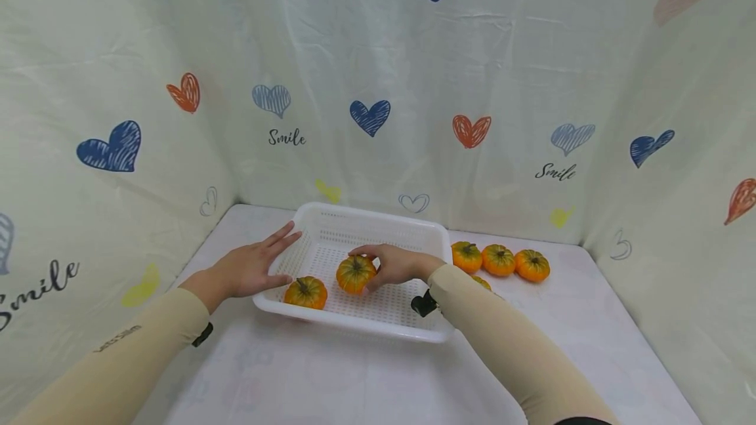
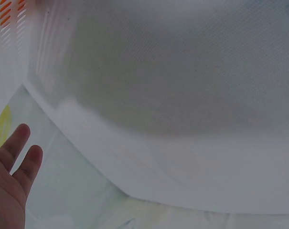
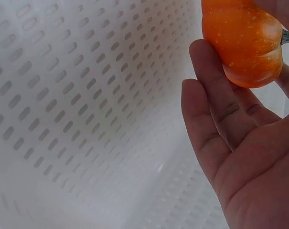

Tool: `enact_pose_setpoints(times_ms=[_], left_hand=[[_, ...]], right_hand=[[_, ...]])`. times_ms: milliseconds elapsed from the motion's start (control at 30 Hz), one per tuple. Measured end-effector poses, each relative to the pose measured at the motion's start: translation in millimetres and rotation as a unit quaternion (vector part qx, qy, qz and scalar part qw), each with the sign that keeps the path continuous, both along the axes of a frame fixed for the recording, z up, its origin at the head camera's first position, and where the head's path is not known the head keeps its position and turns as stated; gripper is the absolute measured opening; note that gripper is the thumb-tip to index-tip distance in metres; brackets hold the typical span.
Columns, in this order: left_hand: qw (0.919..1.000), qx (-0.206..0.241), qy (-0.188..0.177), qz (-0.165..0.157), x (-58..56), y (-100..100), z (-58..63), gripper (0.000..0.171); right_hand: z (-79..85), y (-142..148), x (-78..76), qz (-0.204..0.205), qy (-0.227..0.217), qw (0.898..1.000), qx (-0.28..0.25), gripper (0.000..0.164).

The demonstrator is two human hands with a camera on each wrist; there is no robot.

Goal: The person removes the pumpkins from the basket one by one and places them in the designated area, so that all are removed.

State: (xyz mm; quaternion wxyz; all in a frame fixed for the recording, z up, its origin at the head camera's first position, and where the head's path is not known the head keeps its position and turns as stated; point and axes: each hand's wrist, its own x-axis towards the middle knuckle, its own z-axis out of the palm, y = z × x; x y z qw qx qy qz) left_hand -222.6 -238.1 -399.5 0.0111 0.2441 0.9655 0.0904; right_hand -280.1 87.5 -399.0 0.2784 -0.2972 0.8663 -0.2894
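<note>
My right hand [image 1: 397, 263] grips a small orange-and-green pumpkin [image 1: 355, 274] over the floor of a white perforated plastic basket [image 1: 378, 330]. In the right wrist view the orange underside of this pumpkin [image 3: 244, 43] shows between thumb and fingers, beside the slotted basket wall [image 3: 77, 81]. A second pumpkin [image 1: 306, 293] sits in the basket's near left corner. My left hand [image 1: 251, 267] is spread at the basket's left rim, its fingers straight and holding nothing. Two fingers of that left hand [image 2: 15, 167] show in the left wrist view.
Right of the basket, several more pumpkins [image 1: 498, 260] stand on the white table [image 1: 567, 333], one partly hidden behind my right forearm. A pale curtain [image 1: 319, 51] printed with hearts encloses the table at the back and sides.
</note>
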Motion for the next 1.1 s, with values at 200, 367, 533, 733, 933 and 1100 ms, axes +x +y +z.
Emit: enact_pose_setpoints(times_ms=[200, 367, 533, 733, 933, 1100], left_hand=[[1.0000, -0.004, 0.003, -0.001, -1.0, -1, -1.5, 0.083], [1.0000, -0.006, 0.004, -0.002, -0.8, -1, -1.0, 0.083], [1.0000, -0.007, 0.003, 0.000, -0.4, -1, -0.8, 0.082], [1.0000, -0.007, 0.000, 0.005, -0.6, -1, -1.8, 0.083], [1.0000, -0.007, 0.004, 0.002, -1.5, -1, -3.1, 0.083], [1.0000, -0.007, 0.004, 0.001, -2.2, -2, -3.8, 0.082]], right_hand=[[2.9, 3, -0.1, 0.001, -0.001, 1.000, -0.014, 0.077], [10.4, 8, 1.1, 0.005, 0.005, 1.000, -0.018, 0.078], [17.9, 14, 2.0, -0.001, 0.005, 1.000, -0.020, 0.078], [25.2, 23, 3.2, 0.000, 0.009, 1.000, -0.030, 0.079], [35.4, 31, 9.1, 0.003, 0.002, 0.999, -0.049, 0.078], [43.7, 40, 15.1, 0.005, 0.001, 0.998, -0.058, 0.079]])
